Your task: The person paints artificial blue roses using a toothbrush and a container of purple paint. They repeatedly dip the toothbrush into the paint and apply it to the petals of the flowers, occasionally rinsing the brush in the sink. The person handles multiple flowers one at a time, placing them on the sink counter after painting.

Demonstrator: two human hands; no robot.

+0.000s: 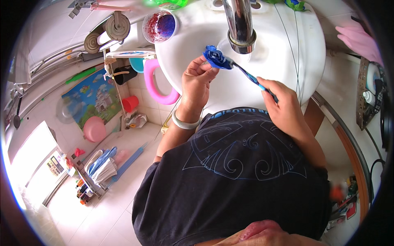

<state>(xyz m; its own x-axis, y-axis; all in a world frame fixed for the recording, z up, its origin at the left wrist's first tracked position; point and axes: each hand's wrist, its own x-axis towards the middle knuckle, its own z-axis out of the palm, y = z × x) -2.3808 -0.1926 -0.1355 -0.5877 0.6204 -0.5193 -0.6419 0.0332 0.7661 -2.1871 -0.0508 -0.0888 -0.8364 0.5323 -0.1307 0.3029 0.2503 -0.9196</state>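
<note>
Over the white washbasin (271, 73), my left hand (199, 80) pinches a blue artificial rose (216, 58) at its edge with thumb and fingers. My right hand (278, 100) is closed around the handle of a blue and black toothbrush (254, 80). The brush head touches the right-hand petals of the rose. Just beyond the flower hangs the chrome faucet (240, 27). To the upper left on the basin's rim stands a clear plastic cup (160, 26), its inside stained with red and blue-purple colour.
More blue flowers (295, 5) with green leaves and long thin stems lie across the basin's right side. A pink toilet seat (152, 83) is left of the basin. Pink gloves (358, 41) hang at the upper right. A pink bowl (94, 129) and red bucket (130, 103) are at left.
</note>
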